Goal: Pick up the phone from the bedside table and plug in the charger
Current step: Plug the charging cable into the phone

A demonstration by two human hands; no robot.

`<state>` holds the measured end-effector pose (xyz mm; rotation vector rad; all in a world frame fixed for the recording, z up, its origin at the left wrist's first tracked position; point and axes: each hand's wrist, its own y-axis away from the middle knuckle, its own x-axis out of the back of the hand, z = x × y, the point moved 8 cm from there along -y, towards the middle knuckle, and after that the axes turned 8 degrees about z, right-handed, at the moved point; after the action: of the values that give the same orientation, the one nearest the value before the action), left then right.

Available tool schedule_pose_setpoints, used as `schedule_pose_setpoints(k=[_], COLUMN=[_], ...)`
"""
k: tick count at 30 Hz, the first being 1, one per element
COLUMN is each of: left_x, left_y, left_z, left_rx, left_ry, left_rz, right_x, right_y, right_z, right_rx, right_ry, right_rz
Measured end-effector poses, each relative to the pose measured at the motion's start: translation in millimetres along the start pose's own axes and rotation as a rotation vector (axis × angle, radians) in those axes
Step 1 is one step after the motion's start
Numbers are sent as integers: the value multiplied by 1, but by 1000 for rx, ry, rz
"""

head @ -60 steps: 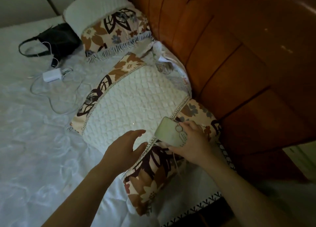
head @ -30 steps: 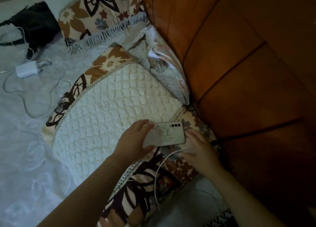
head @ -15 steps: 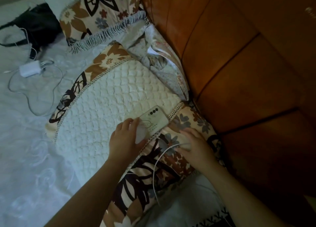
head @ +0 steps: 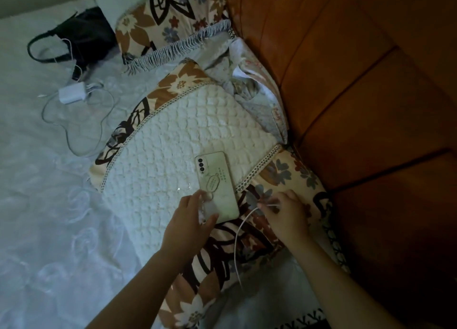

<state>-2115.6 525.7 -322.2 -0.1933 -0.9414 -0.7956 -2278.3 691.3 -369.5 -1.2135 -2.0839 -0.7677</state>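
A pale green phone [head: 217,184] lies face down on the white quilted pillow [head: 178,140], camera end pointing away from me. My left hand [head: 189,223] grips its near end between thumb and fingers. Just right of the phone, my right hand [head: 284,216] pinches the plug end of a thin white charger cable [head: 237,244]. The cable curves down over the pillow's flowered border toward me. The plug tip sits a short gap from the phone's near corner, not touching it.
A second white charger brick [head: 71,93] with a looped cable lies on the white bedsheet [head: 49,205] at left, beside a black bag [head: 79,36]. Another flowered pillow [head: 170,19] sits behind. The orange-brown padded headboard [head: 358,93] fills the right side.
The phone passed from my right hand to my left and now lies flat on the pillow, turned lengthwise. My right hand picked up the white cable end and raised it toward the phone.
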Motion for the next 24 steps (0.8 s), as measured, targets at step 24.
schedule_pose_setpoints(k=[24], left_x=[9], left_y=[-66], left_z=[35], left_rx=[-442], left_ry=[-232], left_rz=[-164], right_x=[16], right_y=[8], right_z=[10], right_rx=[-339], right_ry=[-131], right_rz=[182])
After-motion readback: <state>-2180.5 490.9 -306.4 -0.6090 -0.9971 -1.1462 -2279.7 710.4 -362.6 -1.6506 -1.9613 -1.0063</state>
